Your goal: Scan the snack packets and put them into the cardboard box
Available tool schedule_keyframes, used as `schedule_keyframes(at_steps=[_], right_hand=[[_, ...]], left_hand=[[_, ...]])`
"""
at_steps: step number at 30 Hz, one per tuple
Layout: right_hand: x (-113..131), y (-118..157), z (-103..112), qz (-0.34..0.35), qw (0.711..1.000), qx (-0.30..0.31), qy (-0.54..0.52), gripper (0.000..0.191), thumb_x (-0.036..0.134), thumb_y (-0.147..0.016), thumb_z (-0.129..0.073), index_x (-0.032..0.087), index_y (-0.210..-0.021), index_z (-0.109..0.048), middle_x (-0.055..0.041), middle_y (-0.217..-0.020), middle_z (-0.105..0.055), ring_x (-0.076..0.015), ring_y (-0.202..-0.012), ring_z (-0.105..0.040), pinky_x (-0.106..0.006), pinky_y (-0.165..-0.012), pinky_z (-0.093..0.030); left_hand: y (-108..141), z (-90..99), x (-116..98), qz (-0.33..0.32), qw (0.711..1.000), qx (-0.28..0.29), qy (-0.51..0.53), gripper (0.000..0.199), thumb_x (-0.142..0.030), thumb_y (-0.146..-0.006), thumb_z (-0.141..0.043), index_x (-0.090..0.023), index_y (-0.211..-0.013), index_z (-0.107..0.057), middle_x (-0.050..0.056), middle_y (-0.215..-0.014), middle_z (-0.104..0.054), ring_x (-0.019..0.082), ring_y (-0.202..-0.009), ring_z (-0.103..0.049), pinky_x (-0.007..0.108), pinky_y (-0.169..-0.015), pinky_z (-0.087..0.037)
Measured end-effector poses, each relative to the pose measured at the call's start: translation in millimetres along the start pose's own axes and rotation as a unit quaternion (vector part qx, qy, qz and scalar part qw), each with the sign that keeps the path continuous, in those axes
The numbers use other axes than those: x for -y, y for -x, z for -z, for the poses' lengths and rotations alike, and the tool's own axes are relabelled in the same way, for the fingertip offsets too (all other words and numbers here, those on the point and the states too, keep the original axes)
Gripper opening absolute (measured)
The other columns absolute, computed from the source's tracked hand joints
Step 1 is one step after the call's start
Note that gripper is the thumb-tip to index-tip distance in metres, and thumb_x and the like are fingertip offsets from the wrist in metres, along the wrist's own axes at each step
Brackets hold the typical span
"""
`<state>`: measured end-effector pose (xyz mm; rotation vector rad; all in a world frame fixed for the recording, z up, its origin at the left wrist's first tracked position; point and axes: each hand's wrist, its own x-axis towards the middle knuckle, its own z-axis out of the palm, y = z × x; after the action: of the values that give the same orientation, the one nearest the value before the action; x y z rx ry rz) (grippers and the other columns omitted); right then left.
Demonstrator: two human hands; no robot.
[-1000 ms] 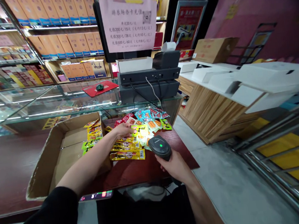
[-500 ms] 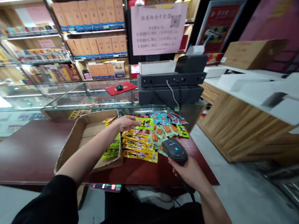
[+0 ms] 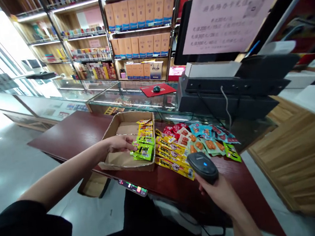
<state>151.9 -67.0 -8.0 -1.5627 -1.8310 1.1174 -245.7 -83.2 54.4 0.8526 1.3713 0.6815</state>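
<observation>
My left hand (image 3: 120, 143) is over the open cardboard box (image 3: 119, 161), its fingers closed on the edge of a green snack packet (image 3: 144, 148). Under and behind that packet lie more green and yellow packets along the box's right side. My right hand (image 3: 217, 186) grips a black barcode scanner (image 3: 203, 165) with a blue light on top. The scanner's head covers part of the packets on the table. Long yellow snack packets (image 3: 174, 164) lie in a row right of the box, beside pale green packets (image 3: 211, 145) with orange contents.
A dark red table (image 3: 76, 134) carries the box and packets. Behind it stand a glass display counter, a red mouse mat (image 3: 147, 91) with a mouse, and a black cash register (image 3: 227, 101). A phone (image 3: 132, 187) sits at the table's front edge. Blue packets (image 3: 201, 130) lie farther back.
My left hand has carried the green packet from above the loose packets leftward into the box. The right hand still holds the scanner. The view has turned left.
</observation>
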Motion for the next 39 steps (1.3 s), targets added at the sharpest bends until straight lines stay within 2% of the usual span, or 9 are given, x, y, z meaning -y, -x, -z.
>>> schedule_keyframes(at_steps=[3, 6, 10, 16, 22, 27, 32, 36, 39], right_hand=[[6, 1, -3, -0.009, 1.0, 0.006, 0.022, 0.038, 0.057, -0.074, -0.062, 0.02, -0.067, -0.061, -0.0039, -0.053, -0.066, -0.0201, -0.051, -0.065, -0.027, -0.051, -0.048], [10, 2, -5, -0.017, 0.999, 0.005, 0.039, 0.039, 0.058, -0.074, -0.06, 0.02, -0.064, -0.061, -0.0046, -0.053, -0.066, -0.0206, -0.052, -0.066, -0.027, -0.051, -0.048], [12, 2, -8, -0.019, 0.999, 0.007, 0.045, 0.04, 0.058, -0.074, -0.06, 0.02, -0.061, -0.061, -0.0052, -0.052, -0.066, -0.0208, -0.051, -0.065, -0.027, -0.052, -0.048], [16, 2, -9, -0.038, 0.999, -0.005, 0.038, 0.039, 0.058, -0.072, -0.061, 0.02, -0.062, -0.061, -0.0052, -0.052, -0.066, -0.0208, -0.05, -0.065, -0.028, -0.051, -0.049], [15, -1, -9, -0.044, 0.999, -0.009, 0.027, 0.037, 0.056, -0.072, -0.063, 0.02, -0.063, -0.06, -0.0054, -0.053, -0.067, -0.0216, -0.05, -0.066, -0.029, -0.05, -0.049], [8, -1, -3, -0.04, 0.999, -0.02, 0.001, 0.032, 0.052, -0.074, -0.065, 0.02, -0.072, -0.06, -0.0027, -0.053, -0.067, -0.0208, -0.049, -0.065, -0.028, -0.048, -0.049], [0, 6, 13, -0.055, 0.997, -0.047, -0.027, 0.03, 0.049, -0.074, -0.066, 0.02, -0.08, -0.061, -0.0016, -0.053, -0.066, -0.0204, -0.047, -0.064, -0.028, -0.047, -0.049], [-10, 16, 27, -0.056, 0.995, -0.07, -0.032, 0.029, 0.049, -0.075, -0.065, 0.02, -0.078, -0.06, -0.0015, -0.054, -0.066, -0.0198, -0.048, -0.065, -0.028, -0.048, -0.05], [-18, 25, 36, -0.068, 0.993, -0.088, -0.05, 0.029, 0.048, -0.076, -0.065, 0.019, -0.081, -0.061, -0.0011, -0.054, -0.066, -0.0197, -0.047, -0.065, -0.027, -0.046, -0.05]], left_hand=[[4, -3.4, 16, 0.032, 0.999, 0.015, -0.03, 0.036, -0.024, -0.047, -0.092, -0.014, -0.075, -0.073, 0.003, -0.079, -0.073, 0.009, -0.064, -0.062, 0.016, -0.054, -0.045], [-3, -6.1, 25, 0.059, 0.997, -0.009, -0.04, 0.043, -0.027, -0.038, -0.094, -0.013, -0.071, -0.07, 0.0, -0.07, -0.07, 0.008, -0.058, -0.059, 0.017, -0.051, -0.044], [-21, -9.5, 34, 0.076, 0.996, -0.02, -0.039, 0.049, -0.032, -0.03, -0.096, -0.013, -0.062, -0.063, 0.0, -0.064, -0.068, 0.01, -0.055, -0.059, 0.024, -0.06, -0.053], [-32, -16.3, 36, 0.073, 0.984, -0.031, -0.16, 0.051, -0.04, -0.04, -0.093, -0.015, -0.067, -0.057, 0.0, -0.053, -0.063, 0.016, -0.053, -0.064, 0.03, -0.06, -0.056], [-15, -5.8, 17, 0.034, 0.949, -0.063, -0.306, 0.046, -0.042, -0.048, -0.089, -0.018, -0.064, -0.054, 0.003, -0.05, -0.064, 0.018, -0.045, -0.062, 0.026, -0.049, -0.05], [0, -0.5, -24, -0.061, 0.93, -0.117, -0.344, 0.042, -0.044, -0.054, -0.086, -0.019, -0.065, -0.055, 0.001, -0.048, -0.062, 0.015, -0.042, -0.059, 0.021, -0.044, -0.042], [-10, -49.7, -62, -0.185, 0.875, -0.128, -0.429, 0.032, -0.044, -0.064, -0.079, -0.019, -0.071, -0.062, 0.001, -0.06, -0.067, 0.013, -0.047, -0.058, 0.022, -0.047, -0.038], [-44, -105.4, -74, -0.275, 0.806, -0.113, -0.512, 0.023, -0.04, -0.069, -0.075, -0.019, -0.077, -0.067, 0.003, -0.074, -0.071, 0.016, -0.064, -0.062, 0.023, -0.059, -0.041], [-77, -147.9, -79, -0.297, 0.778, -0.075, -0.548, 0.024, -0.039, -0.075, -0.07, -0.019, -0.087, -0.07, 0.006, -0.085, -0.072, 0.02, -0.077, -0.064, 0.026, -0.07, -0.044]])
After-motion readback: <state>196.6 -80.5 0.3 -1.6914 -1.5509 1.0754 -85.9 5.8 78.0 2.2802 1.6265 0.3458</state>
